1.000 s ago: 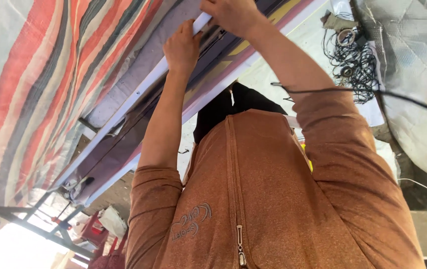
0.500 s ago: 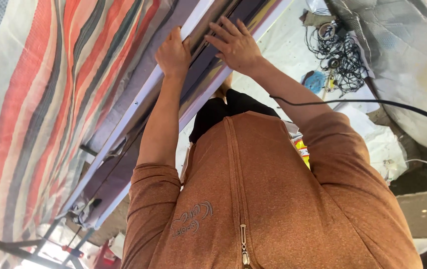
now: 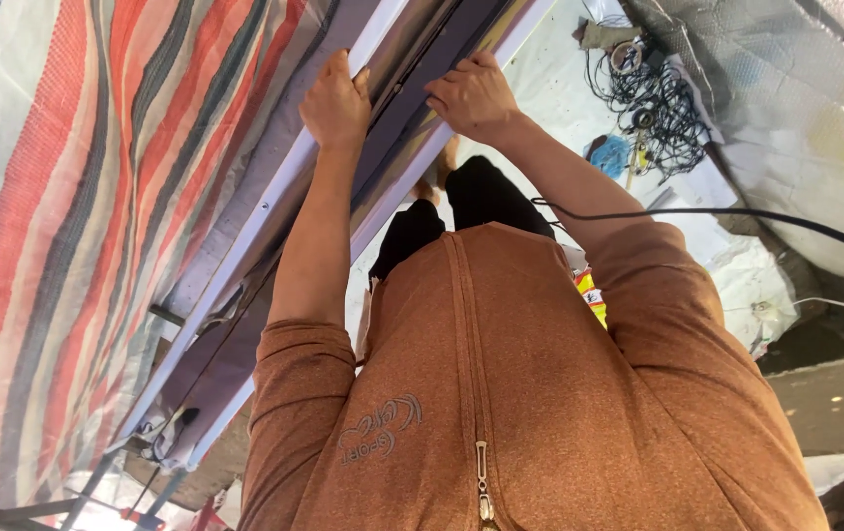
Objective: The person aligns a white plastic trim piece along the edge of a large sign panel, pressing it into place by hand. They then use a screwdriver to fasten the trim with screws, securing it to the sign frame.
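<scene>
Both hands gripping a long white-edged frame rail with dark panel.
Left hand, at eleven o'clock, curls over the rail edge; right hand, at twelve, presses its grip closed on the opposite edge, steadying it.

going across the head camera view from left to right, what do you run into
Striped tarp → pale frame rail → left hand → right hand → tangle of black cables → grey quilted cover.

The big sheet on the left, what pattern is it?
The sheet has red, grey, white and dark stripes; the head view shows it.
</scene>
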